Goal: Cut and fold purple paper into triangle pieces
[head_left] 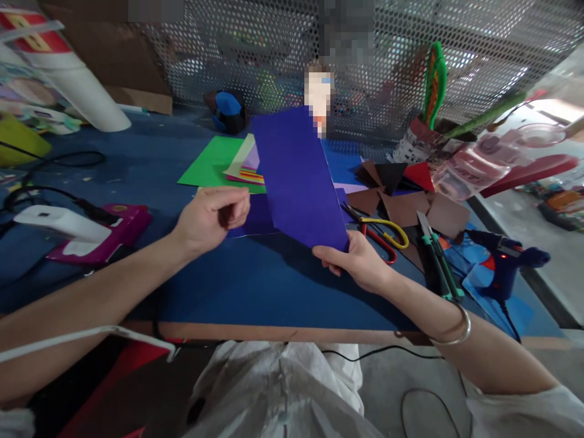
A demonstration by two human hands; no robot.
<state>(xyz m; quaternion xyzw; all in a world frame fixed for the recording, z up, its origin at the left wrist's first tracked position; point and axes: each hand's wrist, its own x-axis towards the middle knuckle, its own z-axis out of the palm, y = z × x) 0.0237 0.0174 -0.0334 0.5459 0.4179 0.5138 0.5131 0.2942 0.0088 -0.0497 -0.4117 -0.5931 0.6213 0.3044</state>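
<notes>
My right hand (351, 261) pinches the lower right corner of a dark blue-purple sheet (301, 182), which stands tilted above the table. Left of the sheet, my left hand (216, 216) is closed with its fingers curled; what it holds, if anything, is hidden. Another purple piece (253, 216) lies on the table behind the left hand. Farther back are a green sheet (212, 161) and a small stack of coloured papers (246, 167). Scissors (387, 234) with yellow and red handles lie just beyond my right hand.
Right on the blue table (274, 292) are green-handled cutters (440, 261), a blue glue gun (504, 261), brown paper pieces (404, 210) and a pink container (474, 164). A magenta power strip (109, 234) with cables sits left. Behind stands a perforated metal screen (269, 42).
</notes>
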